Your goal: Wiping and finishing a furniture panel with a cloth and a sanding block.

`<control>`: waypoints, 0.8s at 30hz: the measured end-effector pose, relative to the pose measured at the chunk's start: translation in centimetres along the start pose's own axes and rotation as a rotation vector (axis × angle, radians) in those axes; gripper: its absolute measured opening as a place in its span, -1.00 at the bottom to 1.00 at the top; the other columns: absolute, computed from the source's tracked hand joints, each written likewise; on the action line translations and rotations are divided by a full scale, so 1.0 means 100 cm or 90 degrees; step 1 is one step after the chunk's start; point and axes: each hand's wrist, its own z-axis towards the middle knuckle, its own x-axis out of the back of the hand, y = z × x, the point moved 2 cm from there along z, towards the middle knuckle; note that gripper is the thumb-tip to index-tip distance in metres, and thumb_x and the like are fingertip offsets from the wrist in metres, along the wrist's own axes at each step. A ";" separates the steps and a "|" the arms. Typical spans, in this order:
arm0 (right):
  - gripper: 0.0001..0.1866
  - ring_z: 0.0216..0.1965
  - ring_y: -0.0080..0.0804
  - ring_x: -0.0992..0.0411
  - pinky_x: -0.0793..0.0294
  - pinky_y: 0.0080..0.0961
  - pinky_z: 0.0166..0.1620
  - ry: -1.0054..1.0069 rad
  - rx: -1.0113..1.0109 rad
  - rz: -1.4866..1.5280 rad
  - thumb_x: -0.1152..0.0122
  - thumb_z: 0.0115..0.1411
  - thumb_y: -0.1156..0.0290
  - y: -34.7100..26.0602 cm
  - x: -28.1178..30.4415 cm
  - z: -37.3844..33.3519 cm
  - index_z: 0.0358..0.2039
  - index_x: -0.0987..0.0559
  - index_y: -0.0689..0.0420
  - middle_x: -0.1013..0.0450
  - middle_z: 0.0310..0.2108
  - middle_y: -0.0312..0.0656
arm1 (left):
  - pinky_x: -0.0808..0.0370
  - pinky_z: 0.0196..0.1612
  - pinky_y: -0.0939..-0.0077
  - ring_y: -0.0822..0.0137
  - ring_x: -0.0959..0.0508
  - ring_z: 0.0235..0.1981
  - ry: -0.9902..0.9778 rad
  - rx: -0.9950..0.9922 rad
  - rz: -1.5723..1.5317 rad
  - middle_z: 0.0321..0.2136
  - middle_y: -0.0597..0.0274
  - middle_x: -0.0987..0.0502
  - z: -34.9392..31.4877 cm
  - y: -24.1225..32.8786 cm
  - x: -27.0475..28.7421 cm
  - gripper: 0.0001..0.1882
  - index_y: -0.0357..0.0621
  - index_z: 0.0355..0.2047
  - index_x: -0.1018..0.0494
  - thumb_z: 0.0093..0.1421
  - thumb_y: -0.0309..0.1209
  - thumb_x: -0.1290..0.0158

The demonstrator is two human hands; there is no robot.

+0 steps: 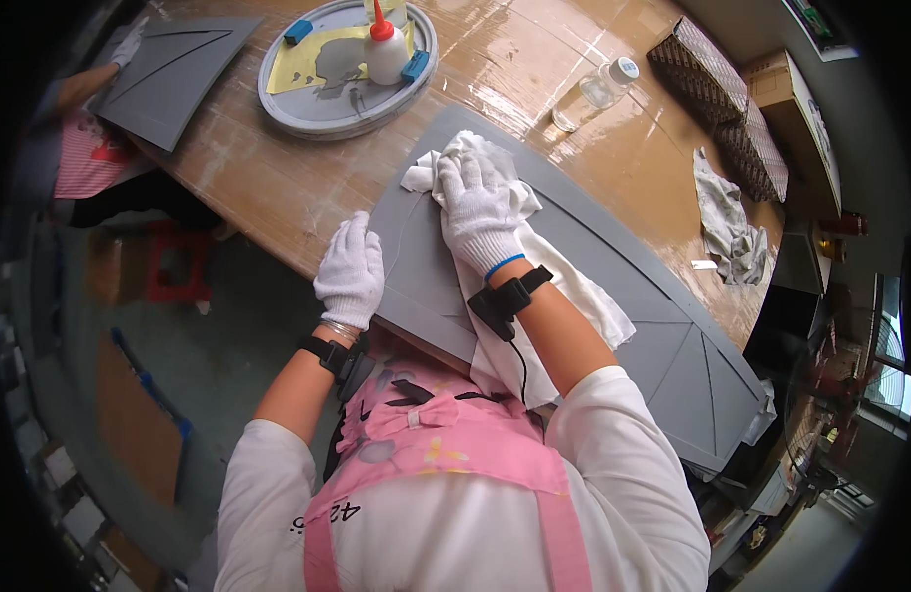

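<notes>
- Looking at the head view, you have the grey panel (633,286) lying flat on the desk (505,74) in front of you, running from the upper left down to the lower right, its near edge close to your apron (436,434).
- Your right hand (478,202), gloved, lies over the bunched end of a white cloth (583,301) on the upper left part of the panel; the rest of the cloth trails back across the panel toward you. You seem to be wiping; whether this grip closes round the cloth or only presses it, I cannot tell.
- Your left hand (349,271), also gloved, has a loose grip, fingers straight and side by side, with nothing visible in it. It is at the panel's left edge; I cannot tell whether it touches.
- As for progress, I judge the wiping to be underway and unfinished, since your cloth is on the surface under your hand. A thin pale line shows near your left hand; I cannot tell what it is.
- The lower right end, with its slanting lines, has no cloth over it. It looks evenly grey, but I cannot tell whether it is wiped or left to do.
- Beyond the panel, a red-tipped bottle (387,61) stands on a round tray (327,129), and a clear bottle (597,92) is nearby.
</notes>
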 end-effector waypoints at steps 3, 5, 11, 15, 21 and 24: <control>-0.55 0.15 -0.04 -0.33 -0.35 -0.08 0.06 0.016 0.159 0.042 -0.06 0.16 0.33 -0.022 -0.012 -0.042 0.10 -0.46 -0.02 -0.37 0.08 -0.09 | -0.42 0.12 0.07 -0.11 -0.46 0.08 0.012 -0.002 -0.010 0.01 -0.15 -0.49 0.000 -0.003 0.000 -0.59 -0.22 0.14 -0.33 0.36 -0.28 0.10; -0.66 -0.01 -0.16 -0.41 -0.42 -0.17 -0.02 -0.059 0.269 0.129 -0.10 0.11 0.30 -0.047 0.005 -0.066 -0.07 -0.51 -0.06 -0.42 -0.16 -0.22 | -0.42 0.12 0.08 -0.11 -0.47 0.07 0.004 0.002 -0.033 0.01 -0.14 -0.49 0.000 -0.004 0.000 -0.59 -0.23 0.13 -0.33 0.36 -0.28 0.10; -0.54 -0.15 -0.40 -0.53 -0.52 -0.52 -0.07 -0.216 -0.272 0.791 -0.01 0.16 0.59 0.015 0.078 -0.080 0.11 -0.52 0.11 -0.57 -0.14 -0.18 | -0.43 0.08 0.09 -0.12 -0.47 0.04 0.013 -0.001 -0.038 -0.01 -0.12 -0.49 0.003 -0.003 -0.001 -0.60 -0.23 0.13 -0.34 0.35 -0.32 0.14; -0.45 0.05 -0.18 -0.44 -0.40 -0.32 0.12 0.052 -0.266 0.458 -0.20 0.18 0.24 0.100 0.093 -0.088 0.15 -0.45 0.23 -0.44 0.06 0.03 | -0.43 0.06 0.08 -0.12 -0.47 0.02 0.007 0.005 -0.032 -0.02 -0.13 -0.49 0.000 -0.003 0.002 -0.61 -0.23 0.12 -0.34 0.36 -0.33 0.16; -0.19 0.27 0.14 -0.19 -0.11 0.01 0.31 -0.028 0.067 -0.037 -0.33 0.03 -0.09 0.054 0.068 -0.162 0.24 -0.40 0.04 -0.22 0.26 0.10 | -0.43 0.06 0.09 -0.11 -0.48 0.02 0.003 -0.007 -0.009 -0.02 -0.12 -0.49 0.001 -0.006 -0.005 -0.60 -0.22 0.14 -0.32 0.36 -0.31 0.17; -0.29 0.23 0.13 -0.23 -0.21 0.01 0.25 -0.046 0.096 0.132 -0.35 -0.03 0.08 0.039 0.052 -0.134 0.16 -0.45 0.01 -0.26 0.21 0.08 | -0.43 0.08 0.09 -0.11 -0.47 0.03 -0.028 0.020 -0.002 0.00 -0.11 -0.49 0.002 0.003 0.001 -0.59 -0.20 0.16 -0.32 0.37 -0.30 0.18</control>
